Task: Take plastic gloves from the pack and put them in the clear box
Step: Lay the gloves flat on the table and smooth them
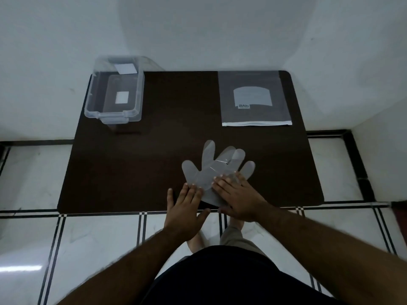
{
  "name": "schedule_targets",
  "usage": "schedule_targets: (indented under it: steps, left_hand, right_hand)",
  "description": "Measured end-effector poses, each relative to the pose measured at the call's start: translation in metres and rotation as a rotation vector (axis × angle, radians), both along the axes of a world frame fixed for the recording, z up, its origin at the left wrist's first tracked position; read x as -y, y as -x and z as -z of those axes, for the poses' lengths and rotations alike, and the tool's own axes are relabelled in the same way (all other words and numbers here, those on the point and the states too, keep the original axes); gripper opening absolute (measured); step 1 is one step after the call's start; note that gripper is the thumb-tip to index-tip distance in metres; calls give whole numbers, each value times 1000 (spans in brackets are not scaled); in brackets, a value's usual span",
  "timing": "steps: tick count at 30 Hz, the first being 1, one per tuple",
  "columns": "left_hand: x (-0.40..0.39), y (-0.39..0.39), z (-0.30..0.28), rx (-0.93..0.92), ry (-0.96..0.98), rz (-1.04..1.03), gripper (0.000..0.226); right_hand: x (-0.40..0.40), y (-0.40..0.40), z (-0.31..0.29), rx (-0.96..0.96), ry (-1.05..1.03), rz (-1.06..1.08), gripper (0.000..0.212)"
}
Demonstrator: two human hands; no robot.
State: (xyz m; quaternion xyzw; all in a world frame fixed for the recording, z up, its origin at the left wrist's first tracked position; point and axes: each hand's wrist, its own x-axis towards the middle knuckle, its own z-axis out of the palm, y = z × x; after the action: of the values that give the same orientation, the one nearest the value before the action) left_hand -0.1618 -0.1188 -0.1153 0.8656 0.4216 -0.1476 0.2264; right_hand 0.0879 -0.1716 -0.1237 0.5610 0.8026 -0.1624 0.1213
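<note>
Translucent plastic gloves (214, 166) lie flat near the front edge of the dark table (167, 137), fingers pointing away from me. My left hand (187, 205) rests flat with its fingertips on the gloves' cuff at the left. My right hand (237, 197) lies flat on the cuff at the right, fingers spread. The glove pack (253, 100), a flat grey zip bag with a label, sits at the table's back right. The clear box (114, 93) stands open at the back left corner.
The clear box shows white labels on its bottom and far wall. A white wall rises behind the table. Tiled floor with black stripes surrounds it, and my feet stand under the front edge.
</note>
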Motion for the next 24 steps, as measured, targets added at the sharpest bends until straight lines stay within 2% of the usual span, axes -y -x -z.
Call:
schedule_targets:
  steps: [4,8,11,15,24]
  left_hand:
    - [-8,8,-7,39,-22,56,57]
    - [-9,19,2,72,-98,226,61]
    - [-8,24,6,57,-141,326,65]
    - [-4,21,5,68,-165,293,63]
    - [-9,-7,-14,109,-111,122,41]
  right_hand:
    - [4,-3,2,52,19,-74,84]
    - [-3,-18,0,-20,-43,-9,71]
    - [-28,-19,-7,19,-69,161,75]
    - [-67,-22,-8,12,8,287,91]
    - [-102,-27,-14,10,20,270,87]
